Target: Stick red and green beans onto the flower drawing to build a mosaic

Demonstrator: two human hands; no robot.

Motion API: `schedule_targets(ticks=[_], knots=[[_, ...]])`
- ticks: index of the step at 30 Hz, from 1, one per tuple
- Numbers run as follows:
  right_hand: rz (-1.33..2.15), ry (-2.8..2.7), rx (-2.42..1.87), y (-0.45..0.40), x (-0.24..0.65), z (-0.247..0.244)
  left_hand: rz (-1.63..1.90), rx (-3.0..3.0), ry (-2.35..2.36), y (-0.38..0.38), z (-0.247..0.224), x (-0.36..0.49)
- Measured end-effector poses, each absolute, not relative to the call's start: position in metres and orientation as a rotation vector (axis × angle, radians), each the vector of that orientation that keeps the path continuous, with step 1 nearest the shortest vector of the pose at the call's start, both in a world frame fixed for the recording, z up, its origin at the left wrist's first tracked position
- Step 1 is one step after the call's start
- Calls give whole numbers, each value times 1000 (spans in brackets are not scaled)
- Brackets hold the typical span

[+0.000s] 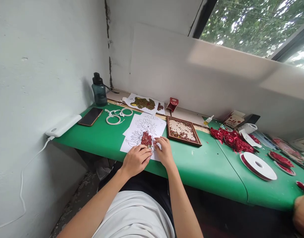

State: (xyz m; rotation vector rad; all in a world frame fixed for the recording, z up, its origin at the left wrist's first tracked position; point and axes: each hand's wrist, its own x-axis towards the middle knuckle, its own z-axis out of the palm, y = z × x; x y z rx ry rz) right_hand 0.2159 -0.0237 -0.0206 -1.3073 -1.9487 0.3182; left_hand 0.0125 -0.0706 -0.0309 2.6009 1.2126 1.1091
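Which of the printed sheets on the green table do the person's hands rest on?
The flower line drawing nearest the table edge, partly filled with red beads, under the left hand and right hand. The other sheet, filled with greenish beads, lies untouched by the wall.

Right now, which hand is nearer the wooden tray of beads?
The right hand. It rests on the flower sheet just left of the tray; the left hand lies farther left, beyond the right one.

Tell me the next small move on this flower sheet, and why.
Probably reach the right hand to the tray for more beads: the red patch covers only part of the flower sheet, and both hands, left hand included, rest beside it.
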Motion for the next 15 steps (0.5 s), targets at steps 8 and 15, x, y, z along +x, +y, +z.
schedule_targets(ticks=[8,15], knots=[[341,-1931,-1342,-26,214,-17,1060,2613,1226,-72,-27,12],[389,-1903,-1330,-29,213,-14,1040,2633,1227,-72,-28,12]])
